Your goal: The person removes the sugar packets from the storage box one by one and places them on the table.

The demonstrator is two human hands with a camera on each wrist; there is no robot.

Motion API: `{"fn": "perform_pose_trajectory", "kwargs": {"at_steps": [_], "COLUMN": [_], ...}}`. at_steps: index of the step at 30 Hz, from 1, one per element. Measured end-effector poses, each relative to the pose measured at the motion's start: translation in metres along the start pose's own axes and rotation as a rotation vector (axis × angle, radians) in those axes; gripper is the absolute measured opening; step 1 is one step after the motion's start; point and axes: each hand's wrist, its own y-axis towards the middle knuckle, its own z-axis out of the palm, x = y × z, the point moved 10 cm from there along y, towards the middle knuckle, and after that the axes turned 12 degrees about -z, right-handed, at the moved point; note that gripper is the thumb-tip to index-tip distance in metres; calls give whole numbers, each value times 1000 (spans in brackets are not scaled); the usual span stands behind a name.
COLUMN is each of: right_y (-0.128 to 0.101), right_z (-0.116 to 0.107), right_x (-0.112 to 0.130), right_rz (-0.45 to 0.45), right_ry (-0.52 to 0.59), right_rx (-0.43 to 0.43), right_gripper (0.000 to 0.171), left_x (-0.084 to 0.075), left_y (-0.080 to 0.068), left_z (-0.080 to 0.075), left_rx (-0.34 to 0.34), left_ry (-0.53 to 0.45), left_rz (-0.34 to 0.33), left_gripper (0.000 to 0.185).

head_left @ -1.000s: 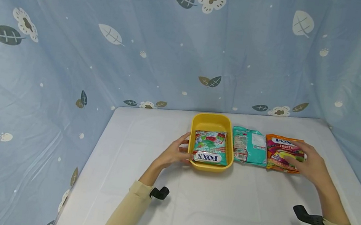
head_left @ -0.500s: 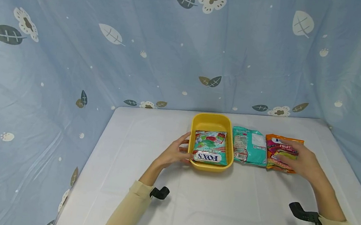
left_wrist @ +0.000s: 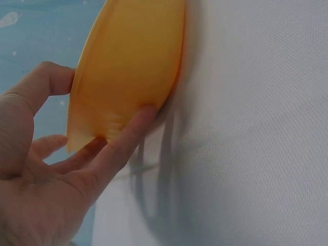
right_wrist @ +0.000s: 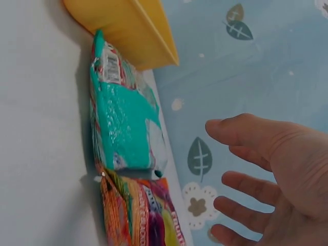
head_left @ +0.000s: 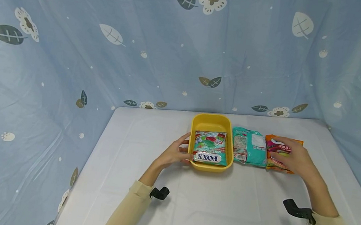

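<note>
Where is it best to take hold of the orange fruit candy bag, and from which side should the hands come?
The orange fruit candy bag lies flat on the table, its left edge against the teal bag. The right hand hovers open above it. Probably best to come from above and pinch the free right edge, thumb under and fingers on top, since that side is clear.

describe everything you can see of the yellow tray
The yellow tray is a shallow rectangular tub with rounded corners and a rolled rim; it looks like smooth plastic. It sits upright on the white table, left of a teal packet that lies close against its right wall. A Fox's candy bag fills its near half; the far half is bare. The left hand touches its left wall, fingers straight.
</note>
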Motion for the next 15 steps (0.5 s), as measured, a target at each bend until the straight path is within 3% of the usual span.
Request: {"fn": "perform_pose_trajectory", "kwargs": {"at_steps": [15], "right_y": [15], "right_z": [1], "right_x": [32], "right_rz": [-102], "right_ry": [-48], "right_rx": [-30], "right_gripper": [56], "left_x": [0], "left_y": [-1], "left_z": [-1], "left_rx": [-9], "left_ry": [36], "left_rz": [4], "left_gripper": [95]}}
